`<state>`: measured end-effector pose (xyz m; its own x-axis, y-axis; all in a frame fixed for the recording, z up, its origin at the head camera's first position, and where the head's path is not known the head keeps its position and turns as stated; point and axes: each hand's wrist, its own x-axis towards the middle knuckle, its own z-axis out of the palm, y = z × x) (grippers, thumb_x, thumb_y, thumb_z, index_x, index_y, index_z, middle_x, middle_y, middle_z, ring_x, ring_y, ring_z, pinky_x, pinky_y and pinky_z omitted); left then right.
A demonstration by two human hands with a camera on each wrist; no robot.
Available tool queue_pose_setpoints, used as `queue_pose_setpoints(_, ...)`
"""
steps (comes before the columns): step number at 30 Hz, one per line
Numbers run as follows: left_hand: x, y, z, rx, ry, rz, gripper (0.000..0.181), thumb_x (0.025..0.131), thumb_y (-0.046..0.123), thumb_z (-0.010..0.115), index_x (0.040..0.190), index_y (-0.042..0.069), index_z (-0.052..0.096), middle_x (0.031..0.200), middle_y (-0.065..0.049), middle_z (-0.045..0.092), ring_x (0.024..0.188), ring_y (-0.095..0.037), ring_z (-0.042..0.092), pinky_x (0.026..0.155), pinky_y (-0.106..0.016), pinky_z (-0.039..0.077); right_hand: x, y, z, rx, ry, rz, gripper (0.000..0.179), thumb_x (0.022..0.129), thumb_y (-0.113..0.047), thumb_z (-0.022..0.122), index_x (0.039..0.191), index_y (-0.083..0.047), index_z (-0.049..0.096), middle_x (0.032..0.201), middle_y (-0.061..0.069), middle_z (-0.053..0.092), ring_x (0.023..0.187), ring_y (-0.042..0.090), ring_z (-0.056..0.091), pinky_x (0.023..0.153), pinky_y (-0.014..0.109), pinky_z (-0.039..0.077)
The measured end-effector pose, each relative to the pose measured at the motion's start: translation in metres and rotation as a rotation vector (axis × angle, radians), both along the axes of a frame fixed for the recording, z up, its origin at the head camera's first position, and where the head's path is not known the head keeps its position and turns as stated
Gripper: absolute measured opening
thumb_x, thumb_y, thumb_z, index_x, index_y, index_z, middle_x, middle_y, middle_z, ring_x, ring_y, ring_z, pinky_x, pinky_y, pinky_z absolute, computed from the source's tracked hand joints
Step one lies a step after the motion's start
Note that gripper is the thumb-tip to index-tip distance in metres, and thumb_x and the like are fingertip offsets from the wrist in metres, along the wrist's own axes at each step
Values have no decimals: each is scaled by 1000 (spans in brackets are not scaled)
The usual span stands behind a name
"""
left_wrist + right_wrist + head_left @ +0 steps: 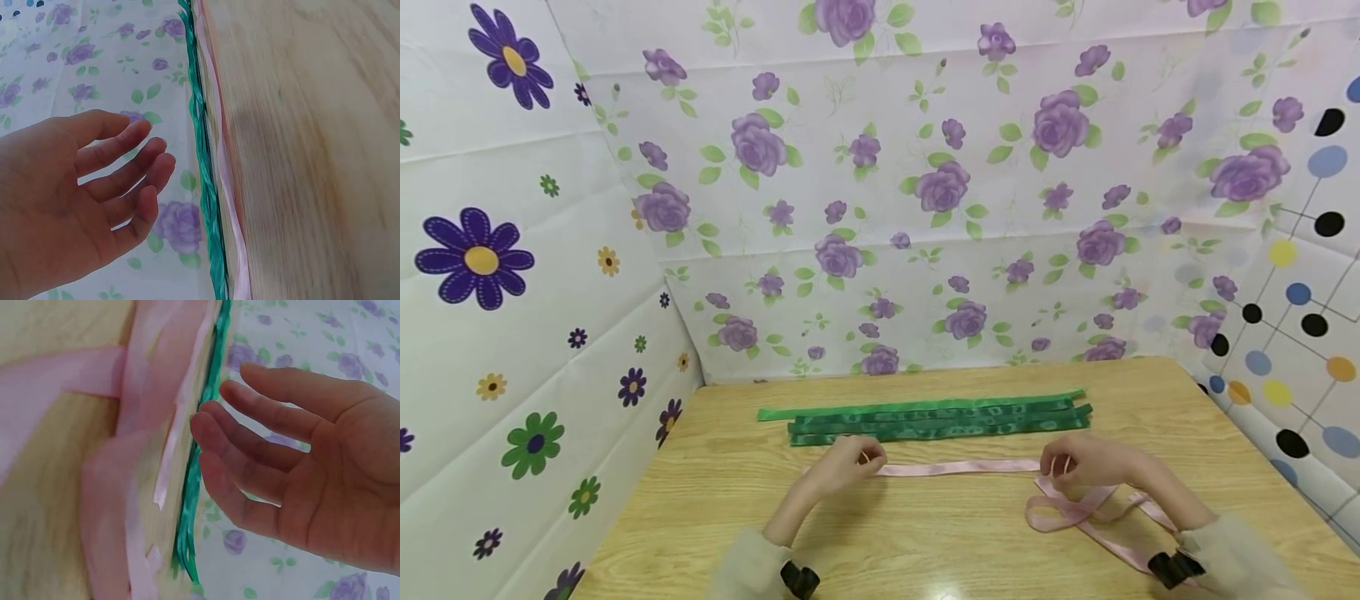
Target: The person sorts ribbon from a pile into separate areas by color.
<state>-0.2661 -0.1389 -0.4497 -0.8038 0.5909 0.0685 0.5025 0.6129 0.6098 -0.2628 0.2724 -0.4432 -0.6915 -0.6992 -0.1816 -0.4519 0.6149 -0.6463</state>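
Observation:
A pink ribbon strip (962,468) runs straight across the wooden table between my two hands. My left hand (842,467) hovers by its left end with loosely bent fingers; the left wrist view shows no ribbon between thumb and fingertips. At the strip's right end is my right hand (1086,460), also loosely bent, with nothing between its fingers in the right wrist view. A longer pink ribbon (106,481) lies in loops below the right hand. Just behind the strip, several green ribbon strips (940,422) are laid side by side, roughly parallel to it.
The wooden table (925,542) meets a floral cloth wall (880,208) at its back edge. Patterned cloth also hangs along the left side (550,333) and the right side (1300,333). Dark wrist cameras sit at both cuffs.

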Motion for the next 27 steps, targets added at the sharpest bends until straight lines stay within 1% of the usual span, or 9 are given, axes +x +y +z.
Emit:
queue_pose_setpoints(4, 2, 9, 0, -12, -24, -21, 21, 95, 22, 49, 99, 9, 66, 91, -5, 67, 78, -14, 60, 63, -19, 47, 2, -4, -5, 21, -22, -2, 13, 82, -16, 67, 92, -10, 62, 85, 2, 61, 74, 6, 55, 62, 21, 47)
queue_pose_setpoints(8, 3, 18, -1, -18, -69, -39, 24, 95, 25, 49, 102, 10, 66, 94, -3, 66, 80, -11, 59, 66, -19, 47, 5, -8, -10, 68, 23, -28, 12, 76, -14, 71, 83, -10, 62, 78, 3, 60, 65, 4, 51, 56, 21, 44)
queue_pose_setpoints(11, 4, 24, -4, -16, -79, -54, 24, 95, 26, 49, 102, 10, 66, 94, -1, 66, 80, -7, 59, 67, -19, 47, 7, -11, -12, 119, 50, -47, 13, 73, -11, 71, 79, -12, 60, 74, 0, 58, 61, 2, 46, 54, 20, 41)
queue_pose_setpoints(14, 3, 31, -8, -13, -70, -80, 24, 95, 26, 50, 101, 10, 67, 93, -2, 66, 79, -5, 58, 68, -18, 48, 8, -13, -13, 140, 45, -47, 11, 74, -7, 68, 77, -11, 59, 70, -3, 56, 58, 1, 43, 52, 19, 38)
queue_pose_setpoints(16, 3, 36, -10, -9, -83, -100, 24, 95, 26, 51, 101, 9, 67, 93, -4, 67, 79, -5, 59, 68, -18, 47, 9, -14, -12, 135, 54, -42, 10, 78, -4, 64, 77, -11, 58, 68, -4, 54, 56, 1, 42, 50, 18, 36)
queue_pose_setpoints(19, 4, 45, -10, 3, -121, -128, 26, 95, 28, 50, 102, 9, 66, 95, -6, 67, 80, -6, 59, 67, -18, 47, 8, -14, -5, 85, 64, -28, 10, 82, -1, 58, 79, -10, 55, 66, -4, 48, 54, 2, 38, 49, 19, 32)
queue_pose_setpoints(22, 7, 55, -8, 47, -178, -170, 27, 96, 29, 48, 107, 10, 63, 100, -9, 66, 84, -10, 61, 68, -19, 48, 7, -15, 8, 9, 94, -4, 12, 86, -3, 56, 80, -12, 51, 68, -5, 47, 57, 2, 38, 51, 20, 33)
queue_pose_setpoints(25, 9, 67, -4, 116, -232, -221, 29, 96, 29, 46, 116, 12, 58, 109, -13, 63, 93, -12, 61, 74, -21, 49, 7, -18, 25, -92, 135, 49, 11, 89, -9, 55, 81, -14, 49, 71, -3, 51, 59, 0, 40, 52, 21, 37)
queue_pose_setpoints(27, 11, 76, 0, 161, -264, -255, 31, 97, 30, 45, 123, 15, 53, 115, -13, 61, 100, -13, 60, 80, -22, 49, 8, -22, 36, -159, 152, 91, 10, 91, -13, 55, 83, -14, 49, 70, 2, 55, 57, -2, 41, 52, 20, 40)
